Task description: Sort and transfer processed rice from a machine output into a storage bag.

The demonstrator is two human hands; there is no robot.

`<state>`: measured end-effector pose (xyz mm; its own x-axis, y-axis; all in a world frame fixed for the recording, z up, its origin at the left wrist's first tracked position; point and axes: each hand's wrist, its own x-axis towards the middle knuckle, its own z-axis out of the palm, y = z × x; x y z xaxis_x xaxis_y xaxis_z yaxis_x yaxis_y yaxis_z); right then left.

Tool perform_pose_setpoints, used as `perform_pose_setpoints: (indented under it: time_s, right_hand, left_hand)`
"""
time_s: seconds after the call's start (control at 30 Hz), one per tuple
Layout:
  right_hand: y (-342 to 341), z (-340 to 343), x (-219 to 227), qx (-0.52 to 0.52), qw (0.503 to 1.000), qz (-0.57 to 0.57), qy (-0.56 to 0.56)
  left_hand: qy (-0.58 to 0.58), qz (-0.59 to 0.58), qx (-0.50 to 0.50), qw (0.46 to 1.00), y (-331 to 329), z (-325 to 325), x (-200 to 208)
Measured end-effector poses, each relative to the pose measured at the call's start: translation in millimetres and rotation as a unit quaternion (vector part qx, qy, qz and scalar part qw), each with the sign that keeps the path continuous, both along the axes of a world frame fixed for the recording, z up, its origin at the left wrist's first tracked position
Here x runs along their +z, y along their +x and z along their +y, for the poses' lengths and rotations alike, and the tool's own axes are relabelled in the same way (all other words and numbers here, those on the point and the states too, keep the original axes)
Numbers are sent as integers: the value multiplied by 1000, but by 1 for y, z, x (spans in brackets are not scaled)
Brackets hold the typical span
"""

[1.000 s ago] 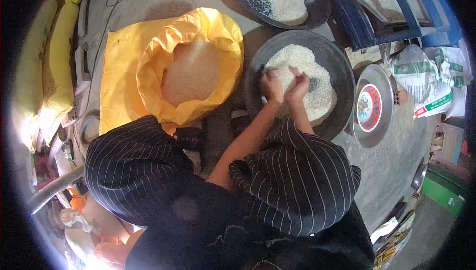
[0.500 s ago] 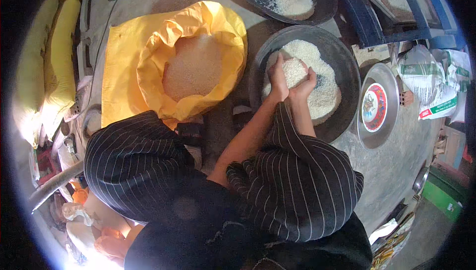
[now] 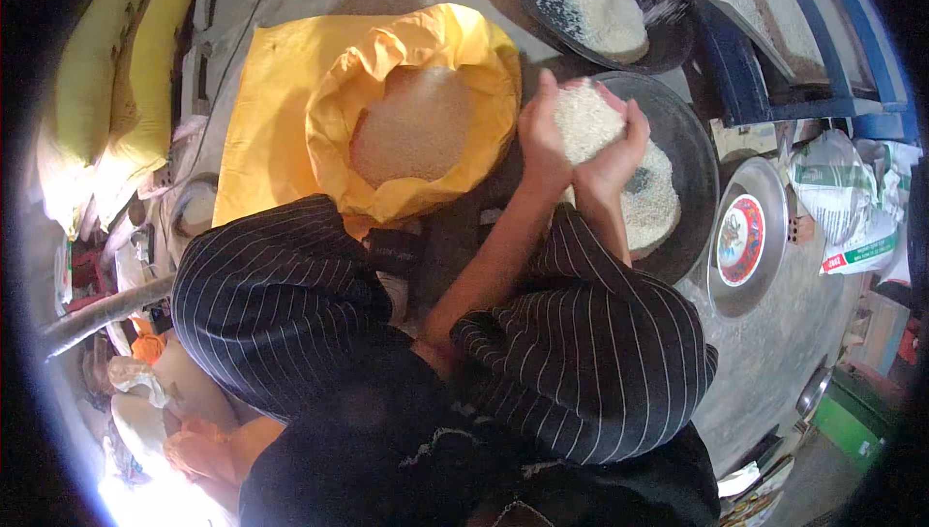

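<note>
I see both hands cupped together, raised over the dark pan [image 3: 692, 169]: the left hand [image 3: 542, 135] and right hand [image 3: 612, 157] press side by side, their grip closed around a heap of white rice [image 3: 585, 120]. More rice lies in the pan below them. Left of the pan, an open yellow sack [image 3: 387, 53] holds grain and lies on a grey concrete floor [image 3: 774, 353]. A second dark pan [image 3: 668, 38] with rice sits farther off, near a blue frame [image 3: 745, 72]. A steel plate [image 3: 764, 188] with a red round lid rests right of the pan. Yellow bolsters [image 3: 116, 72] line the left edge.
</note>
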<state>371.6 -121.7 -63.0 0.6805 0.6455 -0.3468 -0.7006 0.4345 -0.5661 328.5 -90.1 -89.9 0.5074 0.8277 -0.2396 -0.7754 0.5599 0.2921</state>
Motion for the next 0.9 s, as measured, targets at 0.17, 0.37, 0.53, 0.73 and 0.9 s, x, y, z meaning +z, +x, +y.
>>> perform_pose_setpoints:
  time_s: [0.17,0.37,0.53,0.73,0.9]
  right_hand:
    - [-45,53,-16,142,989,-16,-24]
    - [-111,110,-65,255,853,-453,-49]
    - [-14,61,-78,45,824,-550,-129]
    - [131,-29,-121,-141,876,-404,-222]
    - [188,-55,-182,-78,855,-451,-243]
  left_hand:
    - [17,41,99,994,-57,42,-13]
    - [72,-102,174,977,-196,138,-164]
    - [41,625,221,747,-189,100,-124]
    - [253,549,417,679,-122,89,-112]
    - [407,449,166,778,-27,29,-12]
